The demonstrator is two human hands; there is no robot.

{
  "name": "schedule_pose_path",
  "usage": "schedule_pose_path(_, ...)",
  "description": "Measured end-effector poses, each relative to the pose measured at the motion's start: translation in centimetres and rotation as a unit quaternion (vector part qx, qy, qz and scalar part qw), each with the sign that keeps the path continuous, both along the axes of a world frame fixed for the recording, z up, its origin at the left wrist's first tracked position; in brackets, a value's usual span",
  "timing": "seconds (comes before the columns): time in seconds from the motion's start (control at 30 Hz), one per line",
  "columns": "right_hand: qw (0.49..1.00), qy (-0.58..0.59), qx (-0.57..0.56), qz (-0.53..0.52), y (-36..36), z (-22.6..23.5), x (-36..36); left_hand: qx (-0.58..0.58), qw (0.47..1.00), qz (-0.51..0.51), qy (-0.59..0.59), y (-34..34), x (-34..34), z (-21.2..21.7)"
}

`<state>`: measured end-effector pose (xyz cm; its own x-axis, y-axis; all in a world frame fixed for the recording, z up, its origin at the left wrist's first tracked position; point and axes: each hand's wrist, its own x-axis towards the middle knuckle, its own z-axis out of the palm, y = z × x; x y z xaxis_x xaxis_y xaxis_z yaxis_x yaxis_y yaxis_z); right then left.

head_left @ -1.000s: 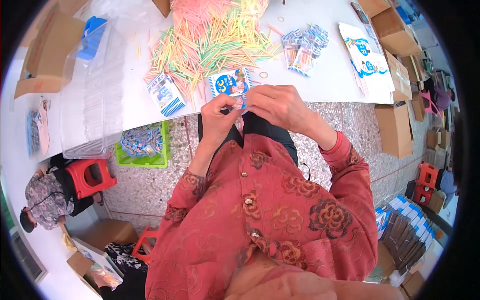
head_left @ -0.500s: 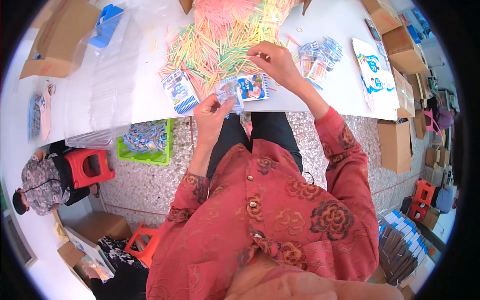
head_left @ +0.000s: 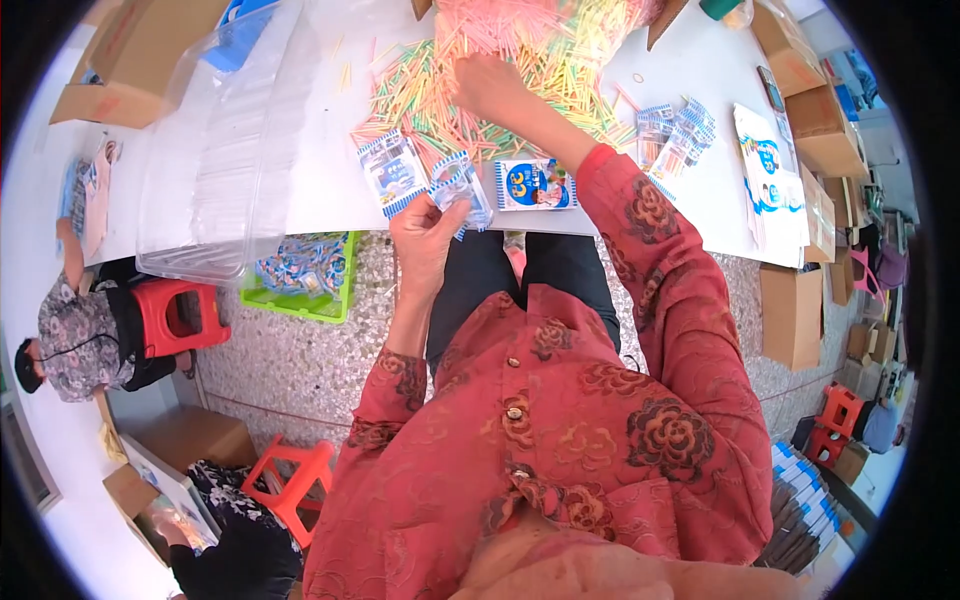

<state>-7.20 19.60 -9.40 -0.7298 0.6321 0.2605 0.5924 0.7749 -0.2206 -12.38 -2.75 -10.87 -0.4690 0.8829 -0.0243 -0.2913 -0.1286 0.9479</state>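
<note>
My left hand (head_left: 428,232) pinches a small blue-and-white plastic packet (head_left: 462,188) near the table's front edge. Just left of it, a similar packet with a striped border (head_left: 392,172) lies on the table. To its right lies another packet, with a blue printed front (head_left: 537,185). My right hand (head_left: 490,88) reaches into a heap of thin pink, yellow and green sticks (head_left: 430,95); its fingertips are hidden behind the hand and among the sticks. Several packets with sticks showing inside (head_left: 678,135) lie to the right of the heap.
Clear plastic trays (head_left: 215,180) and a cardboard box (head_left: 145,65) stand at the left. A larger white bag (head_left: 765,170) lies at the right. Below the table's edge is a green crate (head_left: 300,305) of packets. People sit at the left near red stools (head_left: 180,315).
My right hand has moved left and away from me, deeper into the stick heap. The left hand still holds its packet, now beside the left-hand packet. The view has shifted slightly.
</note>
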Motion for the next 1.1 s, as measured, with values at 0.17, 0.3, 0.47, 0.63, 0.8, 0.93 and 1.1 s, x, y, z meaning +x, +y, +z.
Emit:
schedule_pose_path(0.17,0.995,-0.1,-0.022,-0.004,0.2,1.5,-1.9,0.002,1.0,0.004,-0.012,-0.1,-0.3,0.3)
schedule_pose_path(0.3,0.99,-0.13,-0.054,-0.024,-0.1,2.0,-2.4,-0.009,1.0,0.002,-0.008,0.1,-0.2,0.4)
schedule_pose_path(0.47,0.989,-0.136,-0.057,-0.011,-1.1,1.8,-2.5,-0.001,1.0,0.002,-0.006,0.2,-0.2,0.4)
schedule_pose_path(0.63,0.998,-0.029,-0.046,-0.032,-0.7,0.4,-1.1,-0.019,1.0,-0.01,0.021,0.6,-0.2,0.3)
schedule_pose_path(0.8,0.996,0.013,-0.07,-0.053,1.5,-0.3,2.1,-0.004,1.0,-0.024,0.017,1.5,0.5,0.5)
schedule_pose_path(0.93,0.93,0.147,-0.333,-0.048,1.6,2.5,6.2,-0.001,0.998,-0.04,0.044,2.4,0.6,-0.2)
schedule_pose_path(1.1,0.849,0.349,-0.395,0.043,-0.4,6.1,11.3,-0.021,0.988,-0.07,0.135,3.4,0.9,0.2)
